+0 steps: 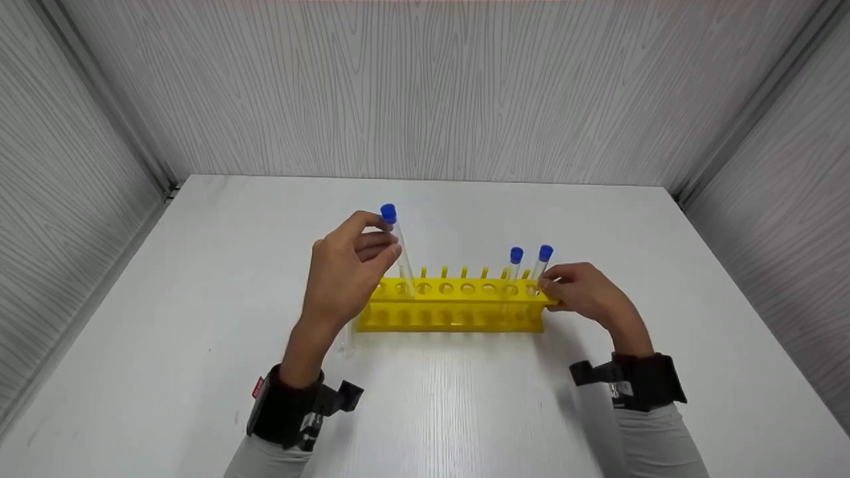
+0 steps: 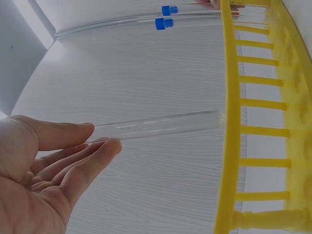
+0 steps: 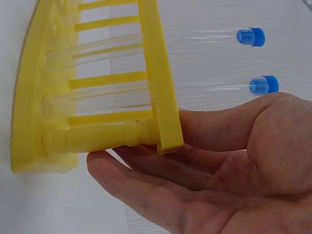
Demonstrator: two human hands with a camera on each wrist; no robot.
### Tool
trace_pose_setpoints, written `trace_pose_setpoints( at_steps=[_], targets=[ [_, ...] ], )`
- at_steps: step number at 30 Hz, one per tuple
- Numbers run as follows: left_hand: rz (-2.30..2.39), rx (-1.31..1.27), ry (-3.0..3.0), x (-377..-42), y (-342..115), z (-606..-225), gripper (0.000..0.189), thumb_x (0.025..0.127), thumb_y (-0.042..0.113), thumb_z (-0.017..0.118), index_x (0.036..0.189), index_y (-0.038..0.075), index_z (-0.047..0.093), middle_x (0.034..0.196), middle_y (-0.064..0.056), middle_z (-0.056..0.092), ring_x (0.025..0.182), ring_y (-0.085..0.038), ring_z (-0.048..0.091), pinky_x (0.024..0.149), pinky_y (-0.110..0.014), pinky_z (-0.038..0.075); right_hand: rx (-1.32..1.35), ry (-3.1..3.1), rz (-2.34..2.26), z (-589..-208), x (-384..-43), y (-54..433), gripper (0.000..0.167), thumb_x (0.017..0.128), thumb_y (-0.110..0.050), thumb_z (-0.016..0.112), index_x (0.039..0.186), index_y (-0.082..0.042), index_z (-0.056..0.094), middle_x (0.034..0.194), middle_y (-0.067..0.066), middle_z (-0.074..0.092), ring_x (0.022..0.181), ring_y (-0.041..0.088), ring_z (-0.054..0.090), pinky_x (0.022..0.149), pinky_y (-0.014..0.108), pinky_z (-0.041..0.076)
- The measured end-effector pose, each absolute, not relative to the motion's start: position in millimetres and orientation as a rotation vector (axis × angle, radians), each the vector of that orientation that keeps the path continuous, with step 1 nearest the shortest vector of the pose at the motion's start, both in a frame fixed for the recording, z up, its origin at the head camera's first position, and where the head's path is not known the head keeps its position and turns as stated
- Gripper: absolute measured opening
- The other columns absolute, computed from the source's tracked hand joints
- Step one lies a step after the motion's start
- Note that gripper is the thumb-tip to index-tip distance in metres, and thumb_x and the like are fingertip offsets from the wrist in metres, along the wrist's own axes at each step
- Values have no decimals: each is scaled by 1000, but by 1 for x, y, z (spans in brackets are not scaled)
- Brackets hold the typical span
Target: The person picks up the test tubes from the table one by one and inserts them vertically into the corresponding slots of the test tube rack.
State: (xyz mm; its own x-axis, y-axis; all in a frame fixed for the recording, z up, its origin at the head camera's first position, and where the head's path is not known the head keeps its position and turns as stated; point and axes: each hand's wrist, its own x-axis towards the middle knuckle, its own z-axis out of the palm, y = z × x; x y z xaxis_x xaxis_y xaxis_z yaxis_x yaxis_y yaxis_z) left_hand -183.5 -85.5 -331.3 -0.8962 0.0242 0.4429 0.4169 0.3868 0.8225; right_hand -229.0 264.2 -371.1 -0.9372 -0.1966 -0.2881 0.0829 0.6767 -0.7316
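Test tube (image 1: pixel 406 269) pinched in the left hand (image 1: pixel 348 272), raised over a broad white worktop (image 1: pixel 199 299). Spanning the worktop from beside the left hand across to the right hand (image 1: pixel 584 292), a yellow rack (image 1: pixel 458 326), long axis from hand to hand. Gripped at one end by the right hand, thumb over the upper plate (image 1: pixel 465 300) and fingers underneath. Standing upright in the rack just inward of the right hand, two capped tubes (image 3: pixel 100 99) in neighbouring holes.

For the step in hand, probably guiding the test tube through one of the holes (image 1: pixel 446 289) below the left hand, inward or outward impossible to tell: best to brace the rack with the right hand, pinch lightly near the top, and bring the glassy length square to the upper plate before any push or pull, so as not to scrape or jam on a hole's edge. Worth watching the lower end throughout.

Steep in long axis but slanted: closed end pointing down at the upper plate, to the right of the left hand; blue cap (image 1: pixel 388 212) pointing up and slightly back over the left hand. Entry into a hole too unclear to call
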Motion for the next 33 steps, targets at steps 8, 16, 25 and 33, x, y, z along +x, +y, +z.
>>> trace_pose_setpoints(
  at_steps=[8,16,25,33],
  targets=[
    [-1505,-394,-2317,-185,-84,-333,24,93,5,71,115,1,62,111,-14,75,106,-23,74,89,-33,60,-87,2545,-1144,-371,-229,265,40,105,-23,53,133,4,59,131,26,58,109,33,69,98,43,56],
    [-1519,-433,-2321,-186,-80,-338,22,93,4,71,113,0,64,107,-14,76,103,-23,75,87,-34,60,-92,2545,-1150,-372,-228,264,41,105,-23,53,134,5,58,132,26,58,110,33,68,98,43,56],
    [-1522,-465,-2338,-189,-73,-345,21,93,5,72,111,1,65,104,-14,76,99,-22,76,85,-33,61,-74,2552,-1120,-372,-229,264,41,105,-24,52,134,4,58,135,27,56,111,34,68,99,43,56],
    [-1487,-472,-2381,-191,-69,-350,22,92,5,72,113,1,66,105,-14,77,100,-23,76,86,-33,61,-68,2543,-1127,-372,-230,264,41,105,-23,52,135,4,58,136,27,56,112,34,68,99,43,56]
  ],
)
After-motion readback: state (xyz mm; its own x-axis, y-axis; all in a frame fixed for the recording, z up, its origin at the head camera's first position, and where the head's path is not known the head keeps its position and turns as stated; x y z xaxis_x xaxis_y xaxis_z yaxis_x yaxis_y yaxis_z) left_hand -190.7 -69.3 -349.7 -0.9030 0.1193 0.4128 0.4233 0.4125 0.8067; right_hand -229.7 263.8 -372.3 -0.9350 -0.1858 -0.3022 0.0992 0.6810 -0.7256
